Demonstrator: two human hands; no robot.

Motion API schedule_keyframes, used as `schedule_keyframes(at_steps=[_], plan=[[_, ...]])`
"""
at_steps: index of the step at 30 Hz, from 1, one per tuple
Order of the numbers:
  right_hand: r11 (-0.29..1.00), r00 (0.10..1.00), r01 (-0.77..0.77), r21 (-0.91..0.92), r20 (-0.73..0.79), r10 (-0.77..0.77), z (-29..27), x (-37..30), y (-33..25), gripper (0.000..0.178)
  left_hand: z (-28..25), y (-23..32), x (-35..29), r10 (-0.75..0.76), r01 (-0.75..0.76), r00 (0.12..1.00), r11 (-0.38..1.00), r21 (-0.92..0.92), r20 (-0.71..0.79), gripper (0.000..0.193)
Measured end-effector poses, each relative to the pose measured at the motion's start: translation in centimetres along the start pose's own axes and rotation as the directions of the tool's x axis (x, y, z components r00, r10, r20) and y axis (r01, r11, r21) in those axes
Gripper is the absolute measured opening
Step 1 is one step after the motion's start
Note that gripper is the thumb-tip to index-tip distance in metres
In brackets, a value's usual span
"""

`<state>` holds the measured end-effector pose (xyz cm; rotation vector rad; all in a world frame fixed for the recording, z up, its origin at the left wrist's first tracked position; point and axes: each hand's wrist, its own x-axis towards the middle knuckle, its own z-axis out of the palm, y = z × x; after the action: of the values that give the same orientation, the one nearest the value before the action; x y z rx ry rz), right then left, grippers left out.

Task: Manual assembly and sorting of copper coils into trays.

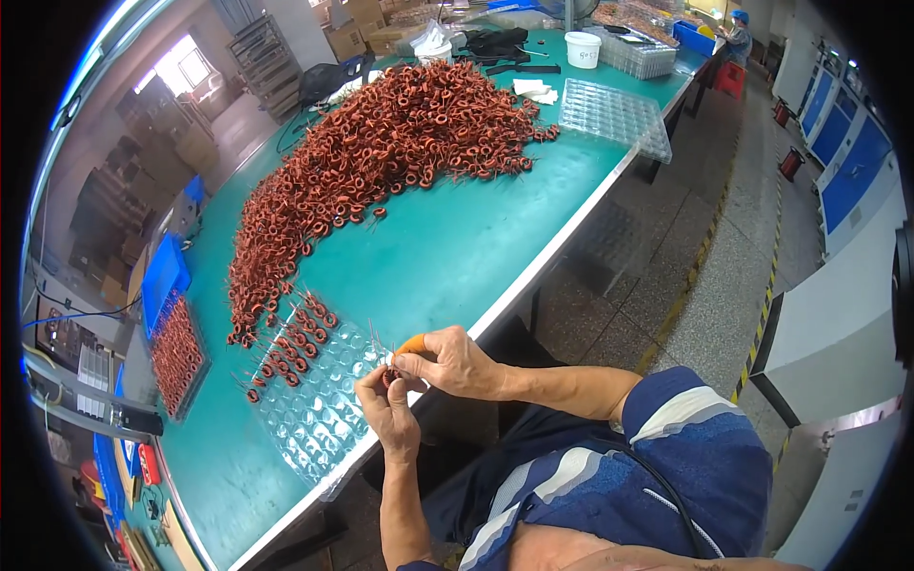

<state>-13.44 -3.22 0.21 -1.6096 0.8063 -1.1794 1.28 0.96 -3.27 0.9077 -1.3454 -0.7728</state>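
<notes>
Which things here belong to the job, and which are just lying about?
Seemingly part of the job:
left hand, holding a red ring
right hand, close against the left
pile of red rings
clear pocketed tray, partly filled with rings

Probably just lying about:
white tub
black fabric
blue bin

Your left hand (388, 409) pinched with its fingers (369, 383) upward, just beside your right hand (457, 364), whose thumb (415, 364) pressed toward its bent index finger (411, 344).
</notes>
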Motion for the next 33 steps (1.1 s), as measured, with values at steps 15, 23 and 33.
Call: schedule_keyframes(at_steps=[15,23,33], plan=[[0.904,0.974,-0.207,0.375,0.165,0.155,-2.1,0.5,-1.8,0.023,2.2,2.6,0.5,-0.17,0.171,0.985,0.979,-0.111,0.017,0.016],[0.91,0.99,-0.142,0.389,0.053,0.132,0.5,1.2,1.4,0.038,0.3,1.8,0.3,-0.227,0.237,0.972,0.934,-0.267,0.068,0.038],[0.923,0.996,-0.089,0.375,0.051,0.075,-0.1,1.0,0.3,0.02,1.9,2.8,0.6,-0.344,0.323,0.935,0.926,-0.194,-0.088,0.024]])
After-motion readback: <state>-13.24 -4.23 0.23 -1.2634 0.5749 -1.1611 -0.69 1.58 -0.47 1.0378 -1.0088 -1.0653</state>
